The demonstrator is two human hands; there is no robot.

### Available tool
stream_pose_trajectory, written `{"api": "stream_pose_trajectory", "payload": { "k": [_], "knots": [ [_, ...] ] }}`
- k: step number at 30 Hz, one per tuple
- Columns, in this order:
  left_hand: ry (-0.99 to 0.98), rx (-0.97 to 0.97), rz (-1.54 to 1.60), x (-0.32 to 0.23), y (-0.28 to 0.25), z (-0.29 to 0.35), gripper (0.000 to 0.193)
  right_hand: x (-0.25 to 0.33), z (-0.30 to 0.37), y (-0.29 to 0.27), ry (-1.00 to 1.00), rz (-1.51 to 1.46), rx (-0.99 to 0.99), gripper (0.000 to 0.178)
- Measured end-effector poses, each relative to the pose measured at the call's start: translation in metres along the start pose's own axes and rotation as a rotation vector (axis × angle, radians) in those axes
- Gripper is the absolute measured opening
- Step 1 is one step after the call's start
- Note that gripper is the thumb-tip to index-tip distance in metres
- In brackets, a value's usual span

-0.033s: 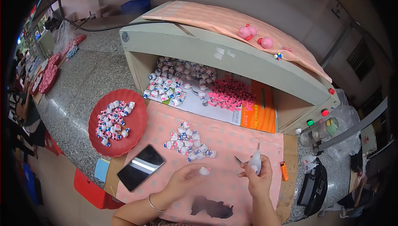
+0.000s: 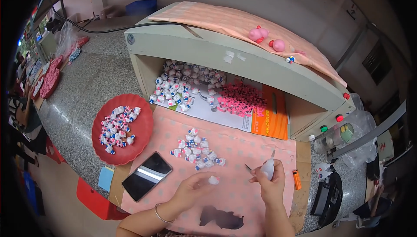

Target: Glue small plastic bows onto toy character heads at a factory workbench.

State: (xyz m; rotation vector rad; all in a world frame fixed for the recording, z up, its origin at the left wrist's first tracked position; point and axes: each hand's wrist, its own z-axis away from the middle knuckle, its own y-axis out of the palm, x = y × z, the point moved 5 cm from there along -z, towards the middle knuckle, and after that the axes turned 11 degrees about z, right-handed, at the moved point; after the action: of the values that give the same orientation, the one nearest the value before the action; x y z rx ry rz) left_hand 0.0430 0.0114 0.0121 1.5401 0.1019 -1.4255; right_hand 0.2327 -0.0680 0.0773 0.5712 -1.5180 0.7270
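Note:
My left hand (image 2: 196, 187) pinches a small white figurine piece (image 2: 213, 179) with a touch of pink between thumb and fingertips. In my right hand (image 2: 273, 185) is a white squeeze bottle (image 2: 267, 169), its thin needle tip pointing up and away. A dark pointed tool tip (image 2: 248, 166), perhaps of tweezers, sticks out to the left of that same hand; the rest of it is hidden by the fingers. Just beyond my left hand lies a loose group of small white, blue and pink figurines (image 2: 196, 151) on the pink dotted cloth (image 2: 243, 150).
At left stand a red scalloped plate (image 2: 145, 139) of figurines and a black phone (image 2: 147, 176). A grey-green shelf box (image 2: 195, 41) holds white figurine pieces (image 2: 173, 91) and a pink pile (image 2: 241, 99). An orange lighter (image 2: 297, 179) and a black bag (image 2: 328, 195) lie at right.
The bottle in my right hand has tipped very slightly to the right. My left hand keeps its pinch on the figurine piece.

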Motion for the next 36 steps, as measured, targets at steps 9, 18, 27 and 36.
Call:
{"api": "stream_pose_trajectory", "payload": {
  "k": [9, 18, 27, 36],
  "knots": [
    [0.029, -0.005, 0.036, -0.004, -0.002, 0.001, 0.032, -0.017, -0.125, 0.050, -0.639, 0.918, -0.145, 0.016],
    [0.041, -0.102, -0.103, 0.011, -0.021, -0.002, 0.032, -0.053, -0.150, 0.070, -0.374, 1.271, 0.164, 0.020],
    [0.074, 0.004, -0.052, 0.036, -0.033, -0.014, 0.039, -0.054, -0.123, 0.044, -0.647, 1.270, 0.127, 0.016],
    [0.090, 0.076, -0.218, 0.033, -0.023, -0.015, 0.040, -0.012, -0.013, 0.030, -0.108, 0.328, 0.311, 0.017]
  ]
}}
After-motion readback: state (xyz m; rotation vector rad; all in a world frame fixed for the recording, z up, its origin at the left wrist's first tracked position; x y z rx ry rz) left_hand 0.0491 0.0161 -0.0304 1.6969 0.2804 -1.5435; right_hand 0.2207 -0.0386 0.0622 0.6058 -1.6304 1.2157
